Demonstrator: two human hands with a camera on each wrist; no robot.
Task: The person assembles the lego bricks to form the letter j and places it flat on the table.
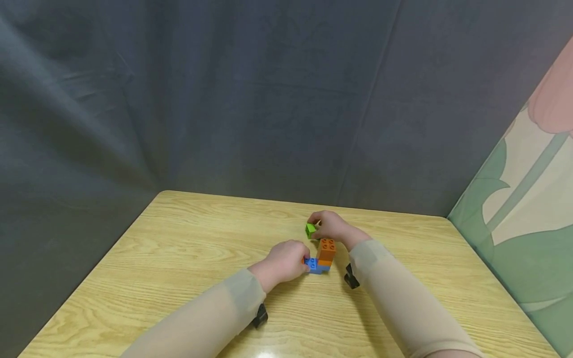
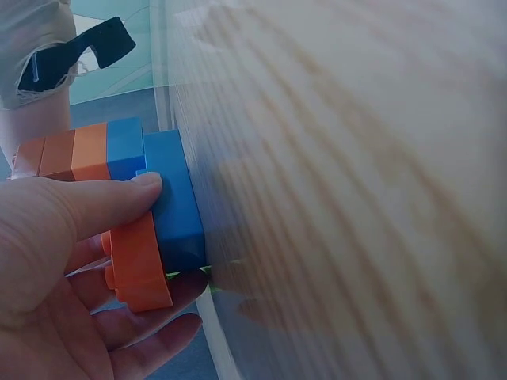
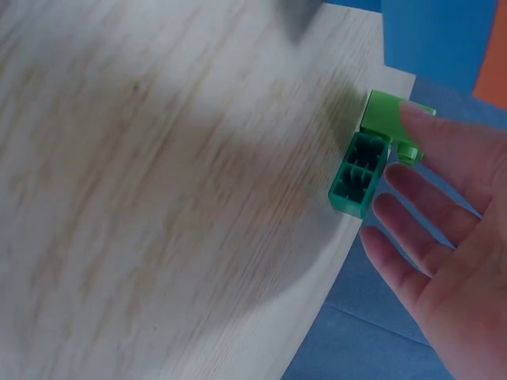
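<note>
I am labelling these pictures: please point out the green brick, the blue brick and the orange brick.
green brick (image 1: 311, 230), head view, its lit front face.
blue brick (image 2: 176, 202), left wrist view, its broad side.
orange brick (image 1: 327, 247), head view, its studded top.

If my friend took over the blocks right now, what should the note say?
Left hand: grips the blue and orange block stack that stands on the wooden table, thumb on the blue base.
Right hand: fingers on the green bricks, a light one and a darker one together, just behind the stack; it touches them, but a firm grip is not clear.
Done: orange blocks sit on the blue base.
Left: the green bricks are apart from the stack, not yet joined; probably they go on next.
</note>
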